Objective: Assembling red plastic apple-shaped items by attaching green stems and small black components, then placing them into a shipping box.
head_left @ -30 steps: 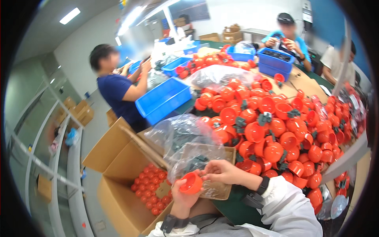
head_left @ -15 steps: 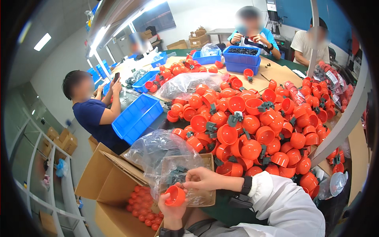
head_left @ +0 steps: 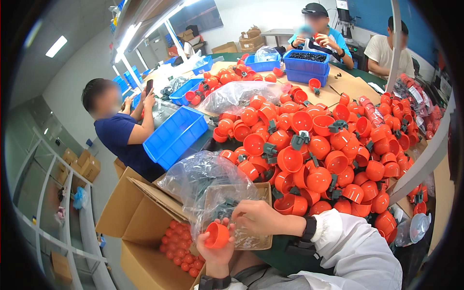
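In my left hand (head_left: 215, 256) sits a glossy red cup-shaped shell (head_left: 217, 235), its rounded side resting against my fingers. My right hand (head_left: 263, 217) hovers just right of it, over a shallow tan tray (head_left: 266, 193). Its fingers are bent and slightly apart, with nothing visible between them. Dark grey plastic clips (head_left: 224, 209) lie by those fingertips, partly under a clear plastic bag (head_left: 186, 179). Small pale pieces (head_left: 246, 240) are spread in the tray below my right hand.
A big heap of red cups with grey clips (head_left: 319, 150) covers the table to the right. An open carton (head_left: 113, 212) holds red shells at lower left. Blue bins (head_left: 176, 135) stand beyond. A white post (head_left: 420, 171) rises at right; several people are around the table.
My right hand has moved away from the red cup, over the tray. My left hand keeps the cup, now turned a little. The whole view has shifted slightly.
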Demonstrator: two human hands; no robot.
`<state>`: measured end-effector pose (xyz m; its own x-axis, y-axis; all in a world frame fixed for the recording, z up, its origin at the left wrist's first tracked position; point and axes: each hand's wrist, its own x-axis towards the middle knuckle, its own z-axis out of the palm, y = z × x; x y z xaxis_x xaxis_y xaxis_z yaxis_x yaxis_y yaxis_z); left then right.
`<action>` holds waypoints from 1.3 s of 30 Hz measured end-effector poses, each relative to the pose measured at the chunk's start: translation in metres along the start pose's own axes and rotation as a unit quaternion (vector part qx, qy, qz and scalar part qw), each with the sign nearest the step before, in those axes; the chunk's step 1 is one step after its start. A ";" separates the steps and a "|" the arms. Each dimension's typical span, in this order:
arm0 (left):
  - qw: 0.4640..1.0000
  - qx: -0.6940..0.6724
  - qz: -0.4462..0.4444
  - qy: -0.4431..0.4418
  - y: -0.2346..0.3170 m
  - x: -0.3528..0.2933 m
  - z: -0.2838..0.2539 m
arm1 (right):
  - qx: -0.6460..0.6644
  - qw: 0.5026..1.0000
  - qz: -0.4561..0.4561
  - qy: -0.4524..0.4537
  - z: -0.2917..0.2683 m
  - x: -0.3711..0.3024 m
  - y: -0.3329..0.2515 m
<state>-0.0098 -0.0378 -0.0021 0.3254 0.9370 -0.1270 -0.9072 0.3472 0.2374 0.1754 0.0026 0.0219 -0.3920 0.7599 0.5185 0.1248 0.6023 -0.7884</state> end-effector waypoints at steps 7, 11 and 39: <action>0.996 0.078 -0.016 0.038 0.000 -0.003 0.003 | 0.086 0.988 0.127 0.019 -0.003 -0.003 0.016; 0.996 0.080 -0.034 0.033 0.003 0.001 0.000 | 0.089 0.985 0.145 0.004 -0.001 -0.002 0.015; 0.967 0.247 0.060 0.016 0.005 -0.019 0.024 | -0.145 0.973 0.138 -0.116 -0.012 -0.003 0.012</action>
<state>-0.0141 -0.0530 0.0249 0.2110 0.9725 -0.0982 -0.6971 0.2201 0.6824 0.1893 0.0104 0.0144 -0.4983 0.8473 0.1838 0.4941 0.4517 -0.7428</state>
